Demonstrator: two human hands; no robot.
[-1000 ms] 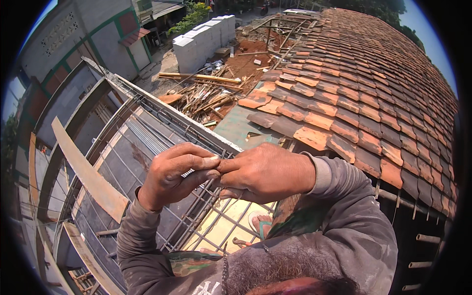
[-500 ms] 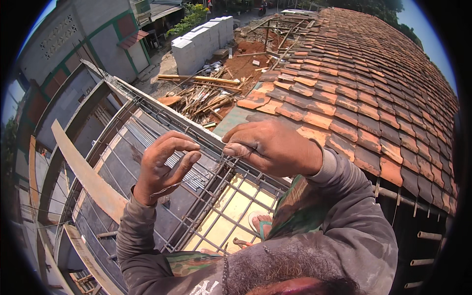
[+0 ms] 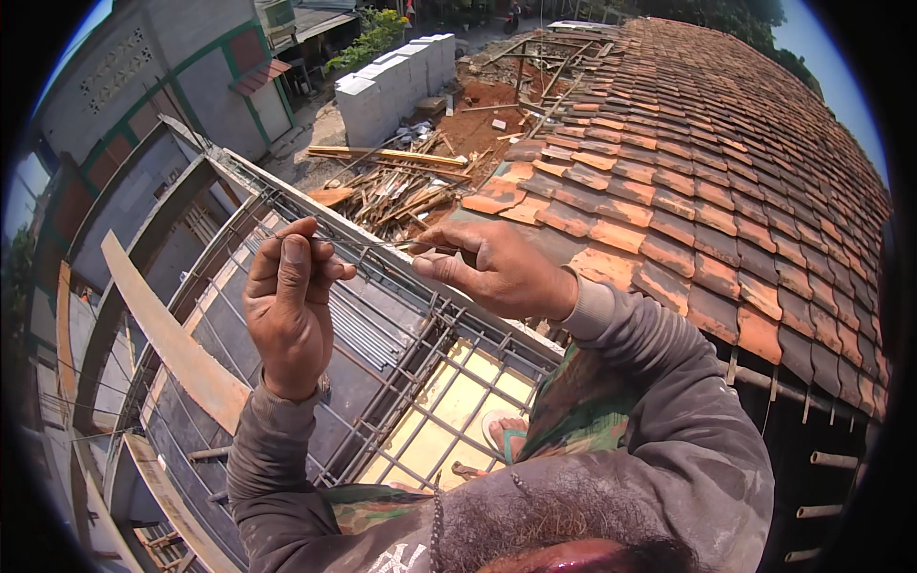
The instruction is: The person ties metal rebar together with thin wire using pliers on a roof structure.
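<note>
Thin tie wire (image 3: 371,242) stretches between my two raised hands, above the rebar. My left hand (image 3: 289,315) pinches one end between thumb and fingers, its palm side toward me. Across from it my right hand (image 3: 506,272) is closed on the other end, thumb against the forefinger. Below them lies a grid of steel rebar (image 3: 432,416), partly over a pale yellow panel (image 3: 457,383) and partly over dark sheets. A small hand tool (image 3: 468,472) rests by my foot, partly hidden.
Orange and black roof tiles (image 3: 688,205) slope up on the right. A rusty curved plank (image 3: 172,334) crosses the frame at left. Beyond the concrete edge lie scrap timber (image 3: 406,191) and a stack of pale blocks (image 3: 396,88). My sandalled foot (image 3: 513,437) stands on the panel.
My left hand has risen and turned, its fingers closing on the wire. The right hand has moved slightly up and left. The wire now runs between the hands.
</note>
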